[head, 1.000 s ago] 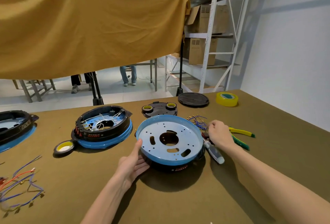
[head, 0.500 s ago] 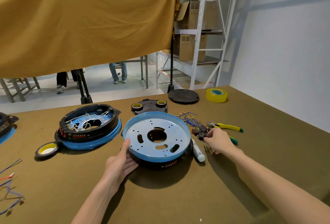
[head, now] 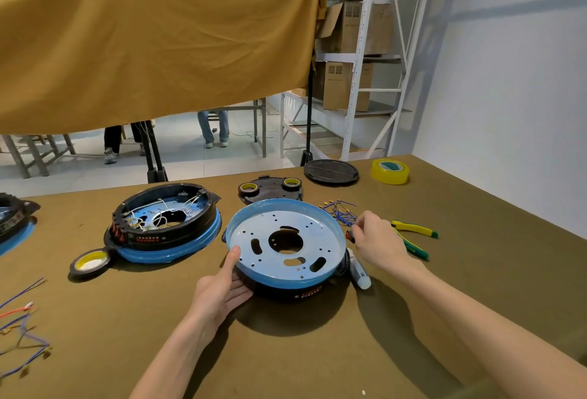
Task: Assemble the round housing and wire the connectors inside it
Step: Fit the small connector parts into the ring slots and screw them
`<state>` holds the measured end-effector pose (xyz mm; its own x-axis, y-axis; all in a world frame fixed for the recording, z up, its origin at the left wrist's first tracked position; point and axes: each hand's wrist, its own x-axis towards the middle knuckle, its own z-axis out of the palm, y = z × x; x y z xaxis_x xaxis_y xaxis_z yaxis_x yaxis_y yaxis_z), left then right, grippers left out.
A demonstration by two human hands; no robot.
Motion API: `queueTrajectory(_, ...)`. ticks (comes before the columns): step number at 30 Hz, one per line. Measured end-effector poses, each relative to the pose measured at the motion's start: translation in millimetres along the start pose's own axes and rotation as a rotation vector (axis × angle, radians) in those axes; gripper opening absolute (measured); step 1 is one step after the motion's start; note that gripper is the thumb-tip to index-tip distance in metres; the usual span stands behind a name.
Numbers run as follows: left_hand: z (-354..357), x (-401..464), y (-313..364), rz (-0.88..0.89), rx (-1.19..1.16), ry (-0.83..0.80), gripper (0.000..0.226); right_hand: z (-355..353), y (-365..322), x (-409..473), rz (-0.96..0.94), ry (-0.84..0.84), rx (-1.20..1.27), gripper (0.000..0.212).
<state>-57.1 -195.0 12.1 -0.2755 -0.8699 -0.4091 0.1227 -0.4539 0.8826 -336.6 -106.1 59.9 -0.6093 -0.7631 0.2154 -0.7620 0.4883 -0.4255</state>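
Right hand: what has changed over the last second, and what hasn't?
The right hand drew back from the pliers toward the blue wires and now pinches a small red-and-black part. The left hand stays flat against the round housing, which sits where it was.

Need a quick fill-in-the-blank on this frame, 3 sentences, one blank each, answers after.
1. The left hand steadies the near rim of the round ____ housing.
2. The pliers right of the right hand have yellow and ____ handles.
3. The clear yellow tape roll sits at the table's far ____ corner.

Missing words: blue; green; right
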Motion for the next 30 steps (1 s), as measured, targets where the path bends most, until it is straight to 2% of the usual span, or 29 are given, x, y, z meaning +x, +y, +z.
queueTrajectory(2,0.3,-0.3,0.7,-0.012,-0.001,-0.001,0.092,-3.7,-17.2,-3.6,-0.067,0.078,0.061,0.013)
queueTrajectory(3,0.4,-0.6,1.1,-0.019,0.002,-0.002,0.092,-4.3,-26.7,-4.7,-0.104,0.057,0.138,0.012)
queueTrajectory(6,0.3,-0.9,1.2,-0.036,0.011,-0.010,0.090,-1.2,-57.4,-6.1,-0.184,-0.113,0.348,0.017)
queueTrajectory(10,-4.1,2.2,1.5,-0.062,0.017,-0.031,0.097,12.7,-91.2,-6.0,-0.231,-0.290,0.419,0.027)
queueTrajectory(12,-8.7,5.2,2.7,-0.079,0.027,-0.059,0.106,21.4,-103.7,-7.7,-0.277,-0.326,0.459,0.022)
queueTrajectory(15,-16.2,9.6,2.4,-0.093,0.022,-0.099,0.112,30.4,-118.0,-9.0,-0.341,-0.397,0.561,0.004)
queueTrajectory(17,-18.6,13.2,0.8,-0.091,0.022,-0.111,0.115,36.5,-123.5,-7.4,-0.389,-0.440,0.559,0.008)
queueTrajectory(23,-20.2,21.7,-3.8,-0.094,0.003,-0.098,0.105,56.3,-132.2,-4.8,-0.531,-0.406,0.486,0.013)
queueTrajectory(30,-22.5,19.3,-3.9,-0.087,-0.005,-0.121,0.105,67.8,-133.7,-8.7,-0.666,-0.331,0.460,0.015)
